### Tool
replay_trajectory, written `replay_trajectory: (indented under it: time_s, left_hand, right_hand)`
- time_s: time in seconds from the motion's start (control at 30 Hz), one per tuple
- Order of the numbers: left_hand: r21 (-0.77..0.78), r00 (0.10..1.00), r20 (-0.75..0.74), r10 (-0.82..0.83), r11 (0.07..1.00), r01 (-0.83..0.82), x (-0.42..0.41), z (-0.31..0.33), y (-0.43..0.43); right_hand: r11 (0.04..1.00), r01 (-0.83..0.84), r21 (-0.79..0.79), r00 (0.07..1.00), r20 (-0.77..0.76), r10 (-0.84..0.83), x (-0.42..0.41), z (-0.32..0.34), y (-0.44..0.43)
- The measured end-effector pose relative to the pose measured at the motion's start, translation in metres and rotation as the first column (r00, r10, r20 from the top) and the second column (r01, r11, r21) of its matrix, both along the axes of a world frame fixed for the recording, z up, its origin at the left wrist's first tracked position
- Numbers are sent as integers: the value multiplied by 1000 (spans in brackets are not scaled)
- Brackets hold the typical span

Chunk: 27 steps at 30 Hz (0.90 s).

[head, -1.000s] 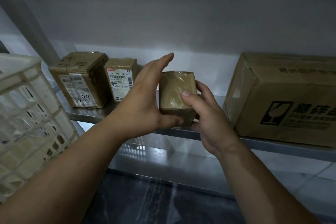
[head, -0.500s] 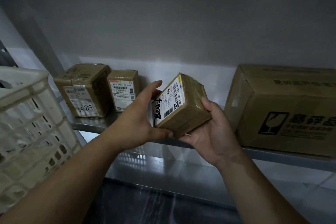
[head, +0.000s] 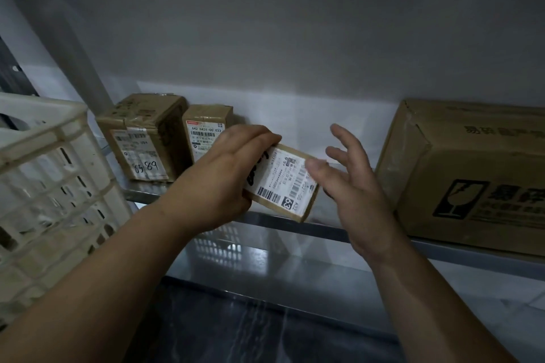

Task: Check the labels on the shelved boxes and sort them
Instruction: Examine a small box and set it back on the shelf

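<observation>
One hand alone carries the small box (head: 283, 183): the left hand (head: 224, 174) grips its left end, fingers curled over the top edge, the thumb hidden underneath. The right hand (head: 354, 186) is loose and holds nothing. It sits just beside the box's right end with fingers spread and pointing up and away. Its thumb is blurred across the right edge of the label (head: 274, 177), and I cannot tell whether it touches.

The box hangs tilted, right end lower and label toward the camera, just above the front edge of the metal shelf (head: 147, 194). It is between the two labelled boxes at far left, one marked 8589 (head: 144, 138) and a narrower box (head: 206, 130), and the large carton (head: 472, 174) at right.

The step looks like reading the label. To do it well, level the box and hold it steady in this dim light. Shift the left fingers off the handwritten mark they partly cover. Bringing the right palm under the low end would let the left hand ease its hold. Both forearms reach in from the near edge, wrists roughly straight. A white plastic crate (head: 44, 171) stands at near left.
</observation>
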<state>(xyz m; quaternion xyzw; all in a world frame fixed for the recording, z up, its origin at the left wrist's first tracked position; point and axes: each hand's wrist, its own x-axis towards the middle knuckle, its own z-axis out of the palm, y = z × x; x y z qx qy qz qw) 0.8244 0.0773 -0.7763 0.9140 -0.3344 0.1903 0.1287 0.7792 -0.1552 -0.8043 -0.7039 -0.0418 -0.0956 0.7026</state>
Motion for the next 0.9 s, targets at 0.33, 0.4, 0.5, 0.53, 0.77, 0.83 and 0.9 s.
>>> replay_trajectory:
  time_s: [0.33, 0.4, 0.5, 0.53, 0.77, 0.83, 0.9]
  left_hand:
    - [-479, 946, -270, 180, 827, -294, 0, 2, -10]
    - [-635, 780, -626, -5, 583, -507, 4, 1, -13]
    - [-667, 579, -745, -330, 372, -646, 2, 3, -19]
    - [-666, 559, -745, -363, 360, -653, 0, 4, -22]
    - [-669, 575, -742, -344, 348, -656, -5, 10, -25]
    - [-653, 572, -757, -316, 372, -659, -7, 13, -25]
    - [-682, 629, -728, -273, 383, -623, -8, 17, -23]
  right_hand:
    - [999, -45, 12, 999, 21, 44, 14, -18, -3]
    - [997, -30, 65, 999, 16, 29, 16, -23, -2]
    - [996, -16, 84, 1000, 16, 14, 18, -27, 2]
    - [998, -15, 66, 1000, 17, 14, 19, -28, 2]
    - [1000, -8, -26, 999, 31, 9, 16, -26, 7]
    - [999, -15, -34, 999, 32, 16, 17, -26, 7]
    - [998, -16, -61, 999, 51, 19, 14, -24, 6]
